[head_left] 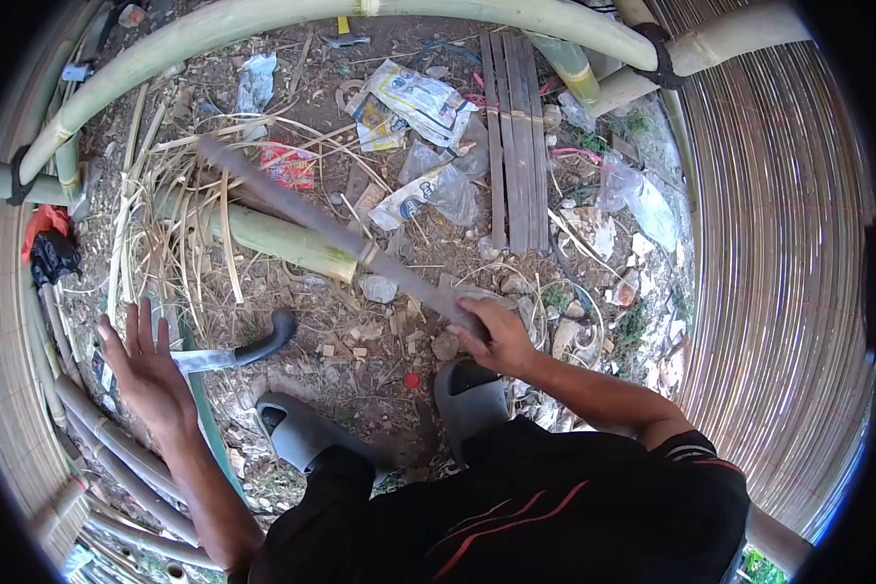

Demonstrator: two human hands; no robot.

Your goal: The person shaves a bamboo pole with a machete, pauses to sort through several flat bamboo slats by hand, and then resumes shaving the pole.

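In the head view my right hand (496, 338) is closed around the near end of a long brown bamboo pole (331, 229). The pole slants up and to the left over the ground, its far end smeared by motion. My left hand (150, 373) is raised at the left with fingers stretched out, holding nothing. Below and beside it lies a machete (209, 360) with a dark curved handle. A thick cut length of green bamboo (292, 241) rests on the ground, partly behind the pole and under thin bamboo strips (156, 219).
A bamboo rail (263, 15) arches across the top. Brown wooden slats (521, 146) and plastic wrappers (423, 102) lie ahead. A hammer (346, 41) is at the far edge. A slatted bamboo screen (779, 224) stands at right; bamboo poles (117, 438) lie at left.
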